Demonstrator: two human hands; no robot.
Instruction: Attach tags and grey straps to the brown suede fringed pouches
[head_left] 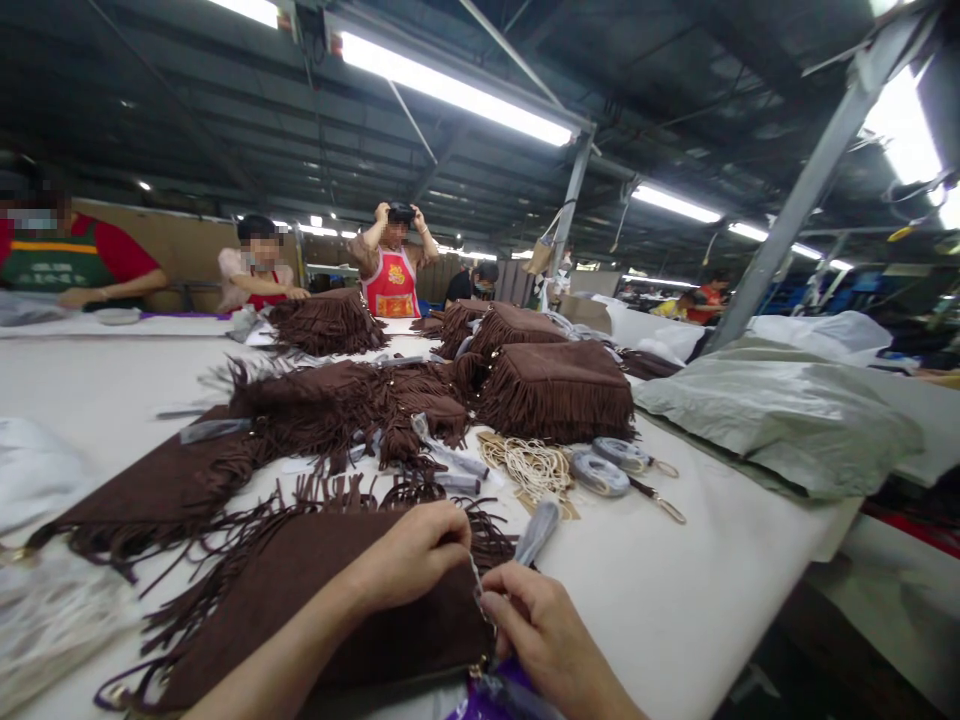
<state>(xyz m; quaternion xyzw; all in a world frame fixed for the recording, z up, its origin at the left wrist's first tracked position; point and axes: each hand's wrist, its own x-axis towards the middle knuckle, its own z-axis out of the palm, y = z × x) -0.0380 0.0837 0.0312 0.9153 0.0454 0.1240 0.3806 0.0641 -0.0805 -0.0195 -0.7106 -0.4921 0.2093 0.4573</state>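
A brown fringed bag (pixel 315 600) is laid flat on the white table (pixel 675 620), nearest the camera, with its fringe spread to the left. Its upper right edge is pinched by the left hand (pixel 416 555), whose fingers are curled down onto the suede. Just beside it, the right hand (pixel 540 630) is closed on a thin metal chain (pixel 480 590) at the same edge of the bag; thumb and forefinger are pressed together around it. A scrap of purple film (pixel 487 700) is seen under the right wrist.

Beyond the hands, a grey wrapped strap (pixel 536 530) is lying on the table, and past it a bundle of cream cord (pixel 529 465) and two wrapped rolls (pixel 607 465) are set close together. Loose fringed pieces (pixel 330 410) are heaped in the middle, and finished fringed bags (pixel 559 390) are stood upright behind them. A grey plastic sack (pixel 780 415) is lying to the right.

At the far end of the table, co-workers in red aprons (pixel 390 270) are seen, one with both hands raised to the head.
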